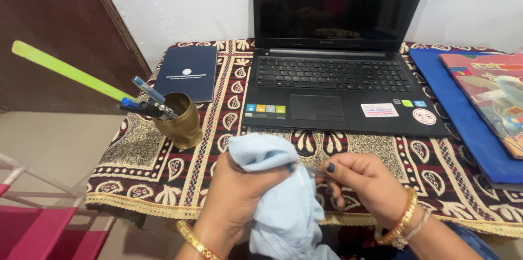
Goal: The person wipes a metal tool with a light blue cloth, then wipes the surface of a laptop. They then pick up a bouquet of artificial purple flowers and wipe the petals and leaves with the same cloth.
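**Wiping a small metal item in cloth at the worktop edge: risks**

Holding a bunched light-blue cloth [278, 194], the left hand [239, 194] is clenched around its upper fold, thumb pressed into the fabric. The right hand [362, 183] pinches a thin metallic object [311, 170] between thumb and forefinger; only a short grey tip shows between the hand and the cloth, so its kind cannot be told. Tip touches or nearly touches the cloth.

Position: both hands sit at the near edge of the worktop [381, 151], over the fringed patterned cover, just in front of the open laptop [338, 85]. Cloth hangs down past the edge.

Risks, as judged:
- The metal item is slim and held by a fingertip pinch only. A tug from the cloth could pull it loose; it would likely drop past the edge to the floor.
- If the tip is sharp, pushing it into fabric backed by the left palm could prick that hand.
- The brass cup [182, 121] to the left leans, loaded with pens [147, 99] and a long green ruler [71, 72] jutting outward. A jolt to the cover, or an elbow sweep, could tip it.
- Trailing cloth could snag the cover's fringe and drag it.
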